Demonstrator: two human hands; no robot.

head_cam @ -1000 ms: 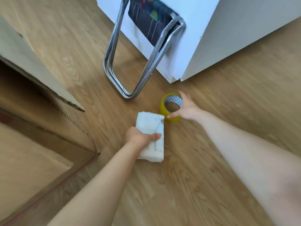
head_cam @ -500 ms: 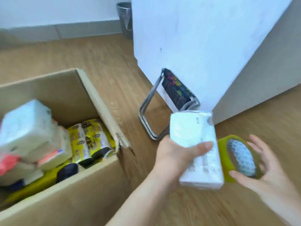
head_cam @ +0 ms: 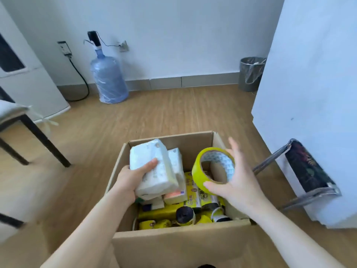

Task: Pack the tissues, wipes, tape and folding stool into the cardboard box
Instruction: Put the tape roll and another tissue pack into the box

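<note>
The open cardboard box [head_cam: 173,246] stands on the floor right below me. My left hand [head_cam: 129,180] grips a white tissue pack [head_cam: 152,165] over the box's left side, above other white packs [head_cam: 176,167] inside. My right hand [head_cam: 237,182] holds a yellow tape roll [head_cam: 201,169] over the box's right half. Yellow wipe packs [head_cam: 193,194] and black-capped items lie at the bottom. The folding stool [head_cam: 307,171], chrome frame and dark patterned seat, leans folded against the white cabinet to the right of the box.
A white cabinet [head_cam: 313,93] stands right of the box. A blue water jug [head_cam: 108,78] and a grey bin [head_cam: 250,73] sit by the far wall. A chair [head_cam: 29,132] and a white appliance [head_cam: 23,70] are at left. Wooden floor lies around the box.
Both hands lifted the tissue pack and the tape off the floor and carried them left to above the open box. My view rose from the floor to the box.
</note>
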